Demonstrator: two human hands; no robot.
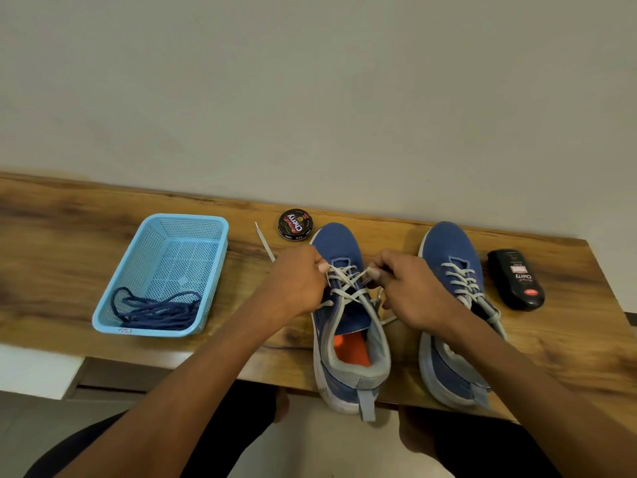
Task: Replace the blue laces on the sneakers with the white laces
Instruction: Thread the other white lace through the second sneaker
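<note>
Both hands close on the white lace [348,288] of the left sneaker [348,326]: the left hand [296,282] fisted around one end, the right hand [410,291] pinching the other at the eyelets. The right sneaker [455,305] stands beside it, laced white. The blue laces [155,310] lie in the blue basket [210,270]; a polish tin [295,224] and black bottle [517,279] flank the shoes.

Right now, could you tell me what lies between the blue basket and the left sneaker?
In the head view, the left hand and a white lace end on the bare wooden table.
</note>
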